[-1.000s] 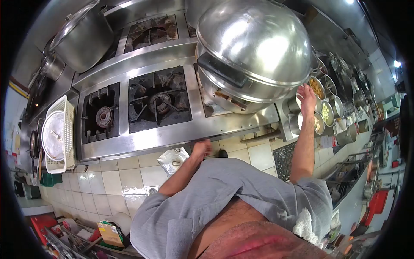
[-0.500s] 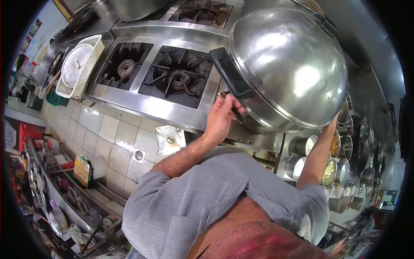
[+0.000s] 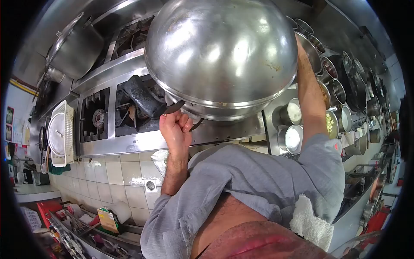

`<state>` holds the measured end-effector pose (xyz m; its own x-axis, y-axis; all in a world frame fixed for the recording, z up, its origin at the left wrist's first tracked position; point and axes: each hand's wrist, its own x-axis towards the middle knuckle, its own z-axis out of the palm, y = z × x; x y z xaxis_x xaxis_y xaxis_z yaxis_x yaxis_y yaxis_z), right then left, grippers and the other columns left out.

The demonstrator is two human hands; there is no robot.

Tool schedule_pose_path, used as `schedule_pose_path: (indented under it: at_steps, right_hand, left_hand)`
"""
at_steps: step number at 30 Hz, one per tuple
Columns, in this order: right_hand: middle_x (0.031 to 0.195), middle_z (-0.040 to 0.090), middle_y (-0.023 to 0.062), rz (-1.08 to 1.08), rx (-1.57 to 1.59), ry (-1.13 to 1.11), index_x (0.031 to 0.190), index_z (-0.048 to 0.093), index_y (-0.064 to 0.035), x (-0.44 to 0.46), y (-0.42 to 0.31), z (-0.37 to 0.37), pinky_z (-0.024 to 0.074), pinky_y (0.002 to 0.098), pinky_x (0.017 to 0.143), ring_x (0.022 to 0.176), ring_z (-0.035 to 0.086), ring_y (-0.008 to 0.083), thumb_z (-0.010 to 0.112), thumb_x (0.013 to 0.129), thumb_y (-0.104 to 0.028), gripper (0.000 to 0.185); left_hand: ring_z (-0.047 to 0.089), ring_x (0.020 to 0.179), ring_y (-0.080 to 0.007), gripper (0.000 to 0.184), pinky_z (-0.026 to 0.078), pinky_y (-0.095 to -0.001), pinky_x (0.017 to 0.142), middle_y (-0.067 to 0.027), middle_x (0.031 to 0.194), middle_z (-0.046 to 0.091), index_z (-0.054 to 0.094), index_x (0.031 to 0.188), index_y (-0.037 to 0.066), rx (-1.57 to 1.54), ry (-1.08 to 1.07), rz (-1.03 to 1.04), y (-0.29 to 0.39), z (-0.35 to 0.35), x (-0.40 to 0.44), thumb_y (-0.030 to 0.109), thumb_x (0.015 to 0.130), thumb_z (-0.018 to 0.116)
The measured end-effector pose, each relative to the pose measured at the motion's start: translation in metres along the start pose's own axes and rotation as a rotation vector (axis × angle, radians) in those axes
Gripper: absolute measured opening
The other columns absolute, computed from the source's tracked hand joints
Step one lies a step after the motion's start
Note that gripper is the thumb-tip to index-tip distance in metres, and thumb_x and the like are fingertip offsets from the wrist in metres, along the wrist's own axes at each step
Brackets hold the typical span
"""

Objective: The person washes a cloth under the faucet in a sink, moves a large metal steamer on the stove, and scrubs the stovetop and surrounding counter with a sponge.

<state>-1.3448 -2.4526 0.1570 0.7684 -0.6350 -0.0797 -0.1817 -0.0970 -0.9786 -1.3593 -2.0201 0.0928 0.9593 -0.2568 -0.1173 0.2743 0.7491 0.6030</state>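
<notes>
A large, shiny steel dome [image 3: 220,52] with a rolled rim fills the top middle, sitting over a steel pan body [image 3: 224,113]. A thick black handle [image 3: 144,97] juts from the dome's left side. Beside that handle, my left hand [image 3: 176,129] is closed, fingers curled round a thin dark handle [image 3: 197,124] at the pan's side. My right arm reaches up along the dome's right side. Only the edge of my right hand [image 3: 298,46] shows there, against the dome, and its fingers are hidden behind the metal.
Gas burners [image 3: 98,117] lie to the left, with a tall stockpot [image 3: 77,47] behind. A white basket [image 3: 67,134] holds a round lid. Several steel containers [image 3: 294,139] of ingredients crowd the right side. A shelf rack [image 3: 92,233] stands at lower left, past the tiled floor [image 3: 114,173].
The dome, burners and basket now appear farther left in view. My left hand has gone from a fingertip pinch to a curled grip. My right hand is farther up the dome's side.
</notes>
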Motion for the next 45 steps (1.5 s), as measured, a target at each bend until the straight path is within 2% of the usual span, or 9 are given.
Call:
schedule_pose_path:
  at_steps: [5,8,19,20,23,26,29,37,45]
  right_hand:
    - [0.115,0.058,0.0107,-0.043,0.182,-0.104,0.122,0.051,-0.0004,-0.003,-0.002,0.006,0.0489,0.0317,0.082,0.096,0.060,0.0193,0.039,0.092,-0.053,0.062]
    - [0.114,0.058,0.0108,-0.035,0.189,-0.105,0.122,0.051,-0.0002,0.005,0.004,0.005,0.0487,0.0314,0.082,0.096,0.060,0.0193,0.039,0.092,-0.054,0.063]
    - [0.112,0.059,0.0111,0.015,0.410,-0.051,0.122,0.050,0.0006,0.031,0.040,0.003,0.0478,0.0304,0.084,0.097,0.059,0.0192,0.039,0.090,-0.056,0.066]
    - [0.098,0.061,0.0103,-0.110,-0.249,0.148,0.109,0.058,0.0013,-0.016,0.005,0.041,0.0504,0.0299,0.073,0.085,0.061,0.0187,0.048,0.092,-0.040,0.046]
    - [0.098,0.061,0.0102,-0.090,0.087,0.018,0.108,0.058,0.0013,0.016,0.037,0.039,0.0504,0.0300,0.072,0.085,0.060,0.0186,0.049,0.091,-0.039,0.045]
    - [0.097,0.061,0.0102,-0.060,0.197,-0.012,0.108,0.058,0.0013,0.021,0.055,0.037,0.0504,0.0300,0.072,0.084,0.060,0.0186,0.049,0.091,-0.038,0.044]
    - [0.096,0.061,0.0101,-0.047,0.230,-0.028,0.107,0.058,0.0013,0.024,0.065,0.043,0.0503,0.0301,0.071,0.083,0.060,0.0185,0.049,0.091,-0.037,0.043]
    - [0.094,0.061,0.0099,-0.037,0.267,-0.039,0.105,0.059,0.0014,0.029,0.072,0.058,0.0503,0.0302,0.069,0.082,0.060,0.0184,0.050,0.090,-0.034,0.040]
    - [0.093,0.061,0.0097,-0.030,0.236,-0.013,0.102,0.059,0.0014,0.015,0.056,0.081,0.0502,0.0304,0.068,0.080,0.060,0.0183,0.050,0.090,-0.032,0.037]
  left_hand:
    - [0.022,0.045,-0.0045,0.018,0.020,-0.0195,0.037,0.0046,0.060,0.030,0.040,0.071,0.011,0.014,0.052,-0.019,0.017,-0.012,0.017,0.000,0.084,0.044]
    - [0.024,0.044,-0.0052,0.024,0.020,-0.0214,0.036,0.0051,0.055,0.029,0.036,0.062,0.012,0.046,0.138,-0.031,0.030,-0.015,0.029,0.001,0.081,0.045]
    - [0.025,0.043,-0.0036,0.019,0.019,-0.0189,0.035,0.0049,0.056,0.030,0.040,0.065,0.012,0.083,0.071,-0.096,0.095,-0.047,0.087,0.005,0.083,0.044]
    - [0.025,0.042,-0.0038,0.019,0.019,-0.0191,0.035,0.0048,0.056,0.030,0.040,0.065,0.012,0.083,0.064,-0.116,0.099,-0.049,0.090,0.005,0.082,0.044]
    - [0.026,0.043,-0.0036,0.022,0.019,-0.0189,0.035,0.0052,0.056,0.031,0.038,0.063,0.013,0.031,0.062,-0.133,0.113,-0.061,0.103,0.001,0.079,0.046]
    - [0.026,0.042,-0.0039,0.021,0.018,-0.0195,0.034,0.0045,0.057,0.031,0.037,0.062,0.013,0.089,0.124,-0.136,0.127,-0.068,0.115,0.001,0.077,0.044]
    - [0.024,0.040,-0.0034,0.010,0.018,-0.0187,0.033,0.0060,0.055,0.029,0.047,0.073,0.010,0.005,0.013,-0.192,0.129,-0.083,0.129,0.003,0.078,0.051]
    - [0.024,0.040,-0.0021,0.017,0.016,-0.0180,0.033,0.0067,0.055,0.031,0.044,0.068,0.013,0.088,-0.019,-0.209,0.157,-0.091,0.152,0.004,0.077,0.054]
    - [0.025,0.042,-0.0030,0.018,0.016,-0.0197,0.035,0.0054,0.056,0.033,0.041,0.065,0.012,0.136,-0.028,-0.251,0.176,-0.102,0.167,-0.003,0.076,0.044]
